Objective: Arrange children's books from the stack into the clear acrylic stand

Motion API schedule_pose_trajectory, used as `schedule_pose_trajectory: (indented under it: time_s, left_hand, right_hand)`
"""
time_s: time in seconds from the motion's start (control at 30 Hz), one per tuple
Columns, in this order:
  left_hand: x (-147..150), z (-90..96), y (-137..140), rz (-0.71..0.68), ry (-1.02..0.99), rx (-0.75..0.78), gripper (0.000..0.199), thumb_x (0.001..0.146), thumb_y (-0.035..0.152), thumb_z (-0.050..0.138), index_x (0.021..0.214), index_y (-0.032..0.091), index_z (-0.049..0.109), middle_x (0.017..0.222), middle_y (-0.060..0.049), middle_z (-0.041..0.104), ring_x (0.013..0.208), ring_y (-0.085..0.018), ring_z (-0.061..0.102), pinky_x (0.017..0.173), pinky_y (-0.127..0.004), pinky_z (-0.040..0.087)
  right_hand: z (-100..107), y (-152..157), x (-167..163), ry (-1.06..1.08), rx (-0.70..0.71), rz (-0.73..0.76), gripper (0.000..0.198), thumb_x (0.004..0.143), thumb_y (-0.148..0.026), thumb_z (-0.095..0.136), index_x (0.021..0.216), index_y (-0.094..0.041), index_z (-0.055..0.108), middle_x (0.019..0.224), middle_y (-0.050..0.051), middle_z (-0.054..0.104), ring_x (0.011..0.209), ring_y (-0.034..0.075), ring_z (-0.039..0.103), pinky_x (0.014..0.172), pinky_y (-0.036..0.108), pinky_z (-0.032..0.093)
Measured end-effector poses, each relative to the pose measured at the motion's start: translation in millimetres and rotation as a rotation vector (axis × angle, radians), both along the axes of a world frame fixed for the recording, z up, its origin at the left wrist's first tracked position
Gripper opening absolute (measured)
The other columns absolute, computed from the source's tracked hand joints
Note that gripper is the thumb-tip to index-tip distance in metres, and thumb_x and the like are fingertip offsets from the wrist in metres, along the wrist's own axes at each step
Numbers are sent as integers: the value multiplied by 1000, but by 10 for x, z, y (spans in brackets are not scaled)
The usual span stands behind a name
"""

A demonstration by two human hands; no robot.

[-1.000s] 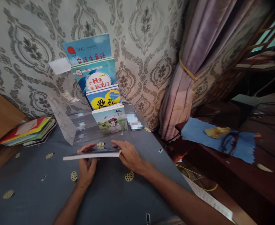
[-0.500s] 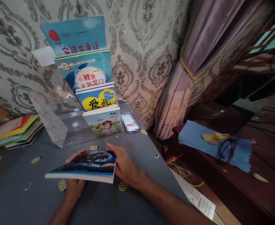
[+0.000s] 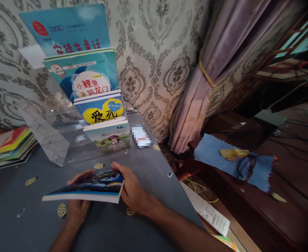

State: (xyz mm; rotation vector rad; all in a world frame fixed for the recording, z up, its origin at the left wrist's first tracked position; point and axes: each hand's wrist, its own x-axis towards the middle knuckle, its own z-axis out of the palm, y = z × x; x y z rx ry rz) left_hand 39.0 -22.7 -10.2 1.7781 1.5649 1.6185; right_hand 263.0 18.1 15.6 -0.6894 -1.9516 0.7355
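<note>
Now in my grasp: a blue book (image 3: pixel 101 182), dark cover up, its white page edges toward me, held above the bench (image 3: pixel 96 231), nearer to me than the stand and inside the bench's right edge.
Left hand: my left hand (image 3: pixel 77 209) is closed on the book from its left part, palm beneath and fingers along the far side.
Right hand: my right hand (image 3: pixel 130 187) is closed along the book's right side, fingertips at its far right corner.
Book's tilt: a second ago it lay almost level with my eye, the cover a thin sliver; the cover has come into view and, since half a second ago, its slope is nearly the same.
My view: turned and drawn closer since a second ago, so the clear stand (image 3: pixel 47 136) looks larger and sits further left.
Stand's books: a tall blue storybook (image 3: pixel 72 29), a carp book (image 3: pixel 113 71), a yellow-heart book (image 3: pixel 101 110) and a small green-meadow book (image 3: pixel 113 138) rise in steps toward the far edge, in the same order as before.
Bench's far right corner: a pale pixelated item (image 3: pixel 140 136) lies just beside the front book.
Bench's left side: a pile of books (image 3: pixel 9 148), cut off by my view more than a second ago.
Past the right edge: a white keyboard (image 3: pixel 209 208), showing more fully than before, and a blue cloth (image 3: pixel 207 152) with a yellowish piece (image 3: pixel 232 154) on it.
</note>
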Motion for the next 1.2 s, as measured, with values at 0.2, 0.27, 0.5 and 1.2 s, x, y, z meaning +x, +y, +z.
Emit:
schedule_pose_trajectory:
  time_s: [0.2,0.27,0.5,1.2]
  left_hand:
    - [73,26,1,111,60,-94,44,90,49,63,121,21,52,115,-14,69,102,-28,72,89,-45,60]
    - [101,19,4,149,45,-120,44,89,50,64,120,21,52,113,-13,70,99,-28,73,85,-43,61]
    - [46,-33,55,163,119,-116,42,89,50,61,119,21,54,102,-10,72,91,-29,73,76,-43,61]
    - [-89,37,225,-227,620,-143,26,94,27,48,111,22,66,128,-11,67,124,-27,59,108,-47,47]
  right_hand:
    - [-54,22,-24,37,1,-60,57,96,-13,37,152,-21,31,132,13,61,122,24,59,105,46,50]
    - [-63,29,-30,38,-8,-79,57,96,-12,37,152,-21,31,134,14,60,124,23,59,106,47,50]
    - [-72,80,-21,40,2,-105,51,94,-12,39,145,-20,42,129,12,64,121,22,61,106,44,50]
    - [-154,298,238,-699,137,0,59,82,5,47,130,-23,65,141,12,62,137,24,52,119,54,31]
